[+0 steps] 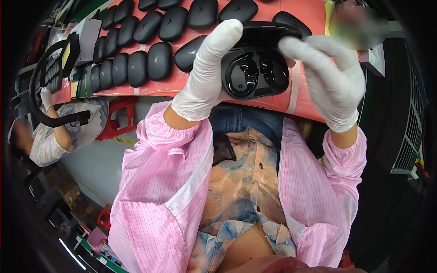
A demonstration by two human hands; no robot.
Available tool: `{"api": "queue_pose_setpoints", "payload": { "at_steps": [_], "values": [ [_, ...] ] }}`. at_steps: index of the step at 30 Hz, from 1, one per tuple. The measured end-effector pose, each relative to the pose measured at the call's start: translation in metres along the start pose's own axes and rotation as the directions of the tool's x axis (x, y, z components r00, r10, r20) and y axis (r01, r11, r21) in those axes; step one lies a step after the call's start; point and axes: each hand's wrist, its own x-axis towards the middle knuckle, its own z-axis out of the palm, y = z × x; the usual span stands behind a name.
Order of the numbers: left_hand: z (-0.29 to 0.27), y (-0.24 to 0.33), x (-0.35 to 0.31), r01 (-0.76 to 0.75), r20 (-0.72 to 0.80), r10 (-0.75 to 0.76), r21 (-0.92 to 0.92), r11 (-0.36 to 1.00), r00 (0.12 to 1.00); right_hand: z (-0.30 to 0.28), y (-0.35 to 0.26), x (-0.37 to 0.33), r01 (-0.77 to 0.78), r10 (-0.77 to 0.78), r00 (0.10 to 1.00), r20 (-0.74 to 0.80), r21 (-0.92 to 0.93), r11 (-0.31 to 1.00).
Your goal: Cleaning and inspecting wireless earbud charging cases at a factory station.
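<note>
Near the front edge of the red-topped table, my left hand (207, 68) in a white glove grips a black earphone case (255, 92) by its left side. The lid (268, 32) of the case is raised. Inside sit two glossy black earphones with ear hooks, a left one (246, 75) and a right one (273, 70). My right hand (332, 75), also gloved in white, is at the right side of the case. Its fingers are stretched out, with one fingertip at the lid's right edge; whether it presses on the lid I cannot tell.
Several closed black cases (159, 61) lie in rows on the red mat (182, 86), left of and behind my hands. A black bent hose (34, 98) stands at the far left. Another person (59, 132) works there beside a red stool (120, 118). A grey box (86, 41) stands beyond.
</note>
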Motion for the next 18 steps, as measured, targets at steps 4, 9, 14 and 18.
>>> {"api": "queue_pose_setpoints", "payload": {
  "at_steps": [4, 9, 14, 18],
  "values": [
    [-0.004, -0.005, -0.002, -0.029, -0.049, 0.031, 0.033, 0.999, 0.998, 0.001, -0.007, -0.003, -0.061, 0.06, 0.998, 0.009, 0.138, 0.989],
    [-0.005, -0.006, 0.0, -0.081, -0.011, 0.084, 0.145, 0.986, 0.996, -0.012, -0.01, -0.004, -0.033, 0.009, 0.977, 0.213, 0.111, 0.993],
    [0.001, -0.007, 0.007, -0.096, 0.109, 0.089, 0.058, 0.994, 0.99, -0.017, -0.011, -0.011, -0.192, 0.189, 0.981, 0.038, 0.13, 0.973],
    [-0.002, -0.01, 0.008, -0.145, 0.145, 0.123, 0.151, 0.978, 0.982, -0.001, -0.017, -0.017, -0.09, 0.069, 0.986, 0.149, 0.139, 0.986]
  ]
}}
